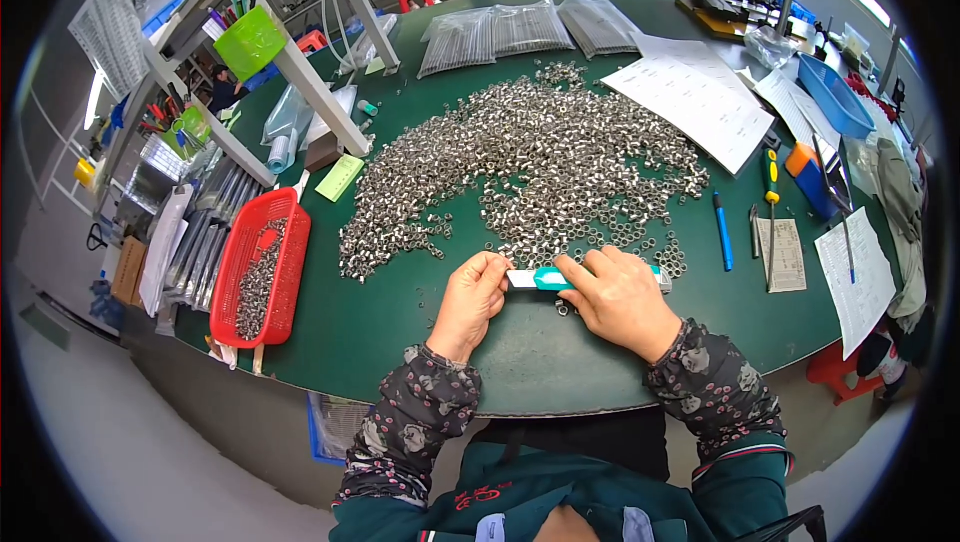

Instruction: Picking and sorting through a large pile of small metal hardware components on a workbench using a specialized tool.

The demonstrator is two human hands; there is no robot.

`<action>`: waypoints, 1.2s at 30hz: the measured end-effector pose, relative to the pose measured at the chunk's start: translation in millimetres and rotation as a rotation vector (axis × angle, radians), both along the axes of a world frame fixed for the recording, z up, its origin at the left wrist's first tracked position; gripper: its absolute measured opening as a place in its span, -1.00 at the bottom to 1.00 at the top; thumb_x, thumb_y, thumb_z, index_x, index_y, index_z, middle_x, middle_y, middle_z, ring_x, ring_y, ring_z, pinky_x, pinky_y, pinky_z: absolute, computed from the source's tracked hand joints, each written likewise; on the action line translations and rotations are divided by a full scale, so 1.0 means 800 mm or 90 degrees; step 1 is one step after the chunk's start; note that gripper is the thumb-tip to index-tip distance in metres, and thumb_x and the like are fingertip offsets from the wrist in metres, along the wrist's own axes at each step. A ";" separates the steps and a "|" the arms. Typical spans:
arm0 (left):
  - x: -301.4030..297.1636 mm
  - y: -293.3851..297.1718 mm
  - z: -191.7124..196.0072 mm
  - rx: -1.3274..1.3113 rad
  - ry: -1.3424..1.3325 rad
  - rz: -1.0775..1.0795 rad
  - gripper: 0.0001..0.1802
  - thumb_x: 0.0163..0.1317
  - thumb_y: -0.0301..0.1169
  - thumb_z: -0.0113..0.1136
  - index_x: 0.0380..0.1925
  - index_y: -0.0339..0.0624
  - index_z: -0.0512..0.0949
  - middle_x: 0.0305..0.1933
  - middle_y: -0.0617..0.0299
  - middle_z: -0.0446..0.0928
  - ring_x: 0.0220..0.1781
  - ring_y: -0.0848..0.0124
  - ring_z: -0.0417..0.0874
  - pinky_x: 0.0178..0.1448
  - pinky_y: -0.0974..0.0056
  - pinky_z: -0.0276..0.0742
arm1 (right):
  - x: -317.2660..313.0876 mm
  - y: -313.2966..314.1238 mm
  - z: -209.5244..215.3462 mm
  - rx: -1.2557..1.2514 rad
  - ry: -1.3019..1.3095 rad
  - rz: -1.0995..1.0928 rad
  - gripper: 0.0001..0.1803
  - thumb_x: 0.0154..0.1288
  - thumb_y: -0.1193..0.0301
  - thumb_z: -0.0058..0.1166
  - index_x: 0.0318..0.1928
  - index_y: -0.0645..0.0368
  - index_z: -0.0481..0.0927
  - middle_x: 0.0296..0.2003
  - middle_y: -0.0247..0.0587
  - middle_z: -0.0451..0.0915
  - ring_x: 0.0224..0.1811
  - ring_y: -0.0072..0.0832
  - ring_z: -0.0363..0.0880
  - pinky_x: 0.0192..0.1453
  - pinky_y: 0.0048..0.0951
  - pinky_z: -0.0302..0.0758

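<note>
My right hand is wrapped round a teal utility knife, its pale blade pointing left. At the blade's tip, my left hand has thumb and forefinger pinched together; whatever small piece they hold is mostly hidden by the fingers. Just beyond both hands spreads a broad heap of small metal rings on the green table. A few loose rings lie under the knife, close to my right fingers.
A red basket with more metal parts stands at left. A yellow-green note lies beyond it. At right are a blue pen, a yellow-handled screwdriver and paper sheets. Bagged metal rods lie at the back.
</note>
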State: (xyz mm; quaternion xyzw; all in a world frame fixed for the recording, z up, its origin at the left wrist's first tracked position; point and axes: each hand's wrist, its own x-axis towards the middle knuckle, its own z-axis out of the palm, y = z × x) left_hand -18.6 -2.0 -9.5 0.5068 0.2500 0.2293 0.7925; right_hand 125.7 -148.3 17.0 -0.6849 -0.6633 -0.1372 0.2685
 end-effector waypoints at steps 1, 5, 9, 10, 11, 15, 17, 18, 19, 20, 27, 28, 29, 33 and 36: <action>0.000 0.000 -0.001 0.000 -0.001 0.001 -0.79 0.32 -0.31 -0.03 -0.39 -0.21 0.45 -0.59 0.41 0.29 -0.69 0.73 0.11 -0.67 0.60 -0.02 | 0.000 0.000 0.001 0.006 -0.009 0.000 -0.63 -0.03 0.32 0.19 -0.15 0.09 0.48 -0.54 -0.31 0.37 -0.46 -0.39 0.41 -0.46 -0.35 0.37; 0.000 0.001 -0.001 -0.003 0.012 -0.006 -0.82 0.32 -0.31 -0.03 -0.37 -0.15 0.45 -0.58 0.41 0.31 -0.72 0.74 0.09 -0.69 0.59 -0.06 | 0.000 0.000 0.001 0.010 -0.021 0.002 -0.61 -0.05 0.32 0.20 -0.14 0.09 0.48 -0.54 -0.32 0.36 -0.46 -0.41 0.39 -0.46 -0.36 0.35; -0.002 0.001 0.001 -0.007 0.024 -0.018 -0.79 0.32 -0.27 -0.03 -0.39 -0.15 0.44 -0.57 0.40 0.31 -0.72 0.74 0.09 -0.69 0.60 -0.05 | -0.001 -0.001 0.002 0.017 -0.034 0.000 -0.60 -0.06 0.31 0.21 -0.14 0.09 0.48 -0.53 -0.32 0.36 -0.45 -0.41 0.40 -0.46 -0.36 0.36; -0.001 0.001 0.002 -0.007 0.024 -0.017 -0.79 0.32 -0.27 -0.03 -0.39 -0.15 0.44 -0.57 0.40 0.31 -0.72 0.74 0.09 -0.69 0.60 -0.05 | -0.001 -0.001 0.002 0.014 -0.039 -0.001 -0.59 -0.07 0.31 0.21 -0.14 0.08 0.48 -0.53 -0.32 0.36 -0.45 -0.40 0.39 -0.46 -0.36 0.35; -0.001 0.000 0.004 -0.011 0.032 -0.014 -0.78 0.32 -0.27 -0.04 -0.41 -0.16 0.43 -0.58 0.40 0.29 -0.72 0.73 0.07 -0.69 0.59 -0.05 | -0.001 0.000 0.002 0.012 -0.043 -0.002 -0.59 -0.08 0.30 0.21 -0.14 0.08 0.48 -0.52 -0.32 0.36 -0.45 -0.40 0.39 -0.46 -0.35 0.35; -0.003 0.003 0.005 -0.006 0.042 -0.043 -0.76 0.31 -0.23 -0.03 -0.43 -0.13 0.43 -0.55 0.40 0.32 -0.71 0.75 0.10 -0.68 0.61 -0.04 | 0.002 0.000 0.003 0.010 -0.049 0.004 -0.58 -0.09 0.30 0.22 -0.14 0.08 0.48 -0.52 -0.32 0.36 -0.45 -0.40 0.39 -0.45 -0.35 0.35; -0.005 0.003 0.009 -0.007 0.050 -0.045 -0.76 0.31 -0.22 -0.03 -0.44 -0.12 0.43 -0.55 0.40 0.32 -0.70 0.75 0.10 -0.68 0.61 -0.04 | 0.002 -0.001 0.005 0.023 -0.054 0.013 -0.58 -0.09 0.31 0.22 -0.14 0.09 0.48 -0.52 -0.32 0.35 -0.43 -0.40 0.38 -0.42 -0.36 0.33; -0.005 0.002 0.010 -0.007 0.057 -0.047 -0.75 0.31 -0.22 -0.03 -0.45 -0.11 0.42 -0.55 0.40 0.33 -0.69 0.75 0.11 -0.68 0.61 -0.03 | 0.002 -0.001 0.005 0.022 -0.054 0.014 -0.58 -0.09 0.31 0.22 -0.14 0.09 0.48 -0.52 -0.32 0.35 -0.43 -0.40 0.38 -0.42 -0.36 0.33; -0.006 0.002 0.011 -0.008 0.058 -0.047 -0.75 0.31 -0.22 -0.03 -0.45 -0.11 0.42 -0.55 0.40 0.33 -0.69 0.75 0.11 -0.68 0.61 -0.03 | 0.003 -0.001 0.006 0.026 -0.063 0.017 -0.58 -0.10 0.31 0.22 -0.14 0.09 0.48 -0.51 -0.32 0.35 -0.43 -0.40 0.37 -0.40 -0.37 0.32; -0.006 0.003 0.012 -0.009 0.069 -0.056 -0.75 0.31 -0.21 -0.02 -0.46 -0.11 0.42 -0.54 0.41 0.33 -0.69 0.75 0.11 -0.68 0.62 -0.03 | 0.004 -0.002 0.007 0.029 -0.073 0.020 -0.57 -0.10 0.31 0.22 -0.14 0.10 0.49 -0.51 -0.32 0.35 -0.42 -0.41 0.37 -0.38 -0.38 0.30; -0.012 0.007 0.016 -0.005 0.096 -0.131 -0.73 0.30 -0.22 -0.02 -0.51 -0.11 0.40 -0.55 0.43 0.31 -0.69 0.76 0.10 -0.69 0.61 -0.05 | 0.014 -0.002 0.017 0.049 -0.119 0.055 -0.61 -0.08 0.37 0.14 -0.14 0.10 0.48 -0.52 -0.34 0.33 -0.40 -0.44 0.34 -0.35 -0.41 0.27; -0.011 0.006 0.017 -0.007 0.096 -0.132 -0.73 0.30 -0.22 -0.02 -0.51 -0.11 0.40 -0.55 0.43 0.31 -0.69 0.76 0.10 -0.69 0.61 -0.05 | 0.017 -0.001 0.018 0.044 -0.147 0.058 -0.62 -0.07 0.39 0.10 -0.14 0.09 0.48 -0.51 -0.34 0.33 -0.40 -0.45 0.34 -0.34 -0.43 0.27; -0.010 0.005 0.020 -0.011 0.112 -0.135 -0.73 0.31 -0.22 -0.03 -0.51 -0.11 0.40 -0.55 0.44 0.30 -0.69 0.76 0.09 -0.69 0.61 -0.05 | 0.019 -0.001 0.019 0.039 -0.177 0.061 -0.64 -0.06 0.41 0.05 -0.14 0.09 0.47 -0.51 -0.35 0.33 -0.39 -0.46 0.34 -0.33 -0.44 0.27; -0.010 0.007 0.018 -0.012 0.134 -0.178 -0.74 0.31 -0.23 -0.03 -0.50 -0.12 0.40 -0.55 0.44 0.30 -0.70 0.76 0.08 -0.70 0.61 -0.07 | 0.022 -0.001 0.024 0.064 -0.227 0.059 -0.64 -0.05 0.43 -0.01 -0.13 0.07 0.47 -0.50 -0.37 0.32 -0.39 -0.49 0.34 -0.32 -0.46 0.27; -0.013 0.008 0.015 -0.002 0.135 -0.193 -0.74 0.30 -0.21 -0.01 -0.48 -0.12 0.41 -0.54 0.43 0.30 -0.70 0.76 0.07 -0.69 0.62 -0.08 | 0.020 -0.001 0.029 0.090 -0.255 0.071 -0.66 -0.02 0.43 -0.03 -0.14 0.07 0.47 -0.49 -0.38 0.31 -0.39 -0.50 0.33 -0.32 -0.47 0.27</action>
